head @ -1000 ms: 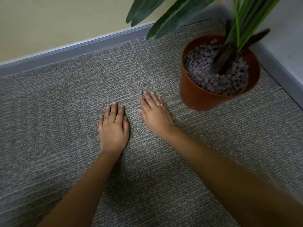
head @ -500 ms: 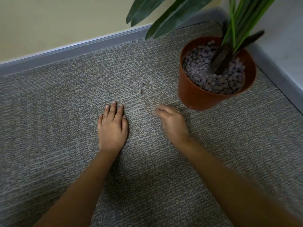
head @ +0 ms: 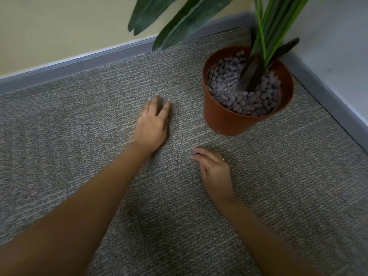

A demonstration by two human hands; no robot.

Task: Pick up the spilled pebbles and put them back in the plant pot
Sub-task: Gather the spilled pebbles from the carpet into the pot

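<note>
Since the earlier frames both hands have changed place. Left hand (head: pixel 153 124), which lay flat on the carpet (head: pixel 79 136) beside the other, has reached forward and now covers the spot where two small loose pebbles were lying; its fingers are spread and pressed down on the carpet, a little blurred, so I cannot tell if it already holds something under them. Right hand (head: pixel 214 170) has drawn back toward the body and is loosely curled, the fingertips bent down and the thumb near them. Whether a pebble is inside this curl is hidden; I cannot tell.

Most of the pebbles (head: pixel 239 96) are in the plant pot (head: pixel 225 120), which stands upright on the carpet in the corner, to the right of the left hand and apart from it. They fill it nearly to the rim around the plant stem (head: pixel 252 74). No loose pebble is visible on the carpet now, because the left hand lies over the place where they were.

In my judgement the task is near its end: only the last one or two pebbles remain to be pinched up and dropped in the pot. These are small and sit in the rough pile, so they can easily slip from the fingers.
</note>
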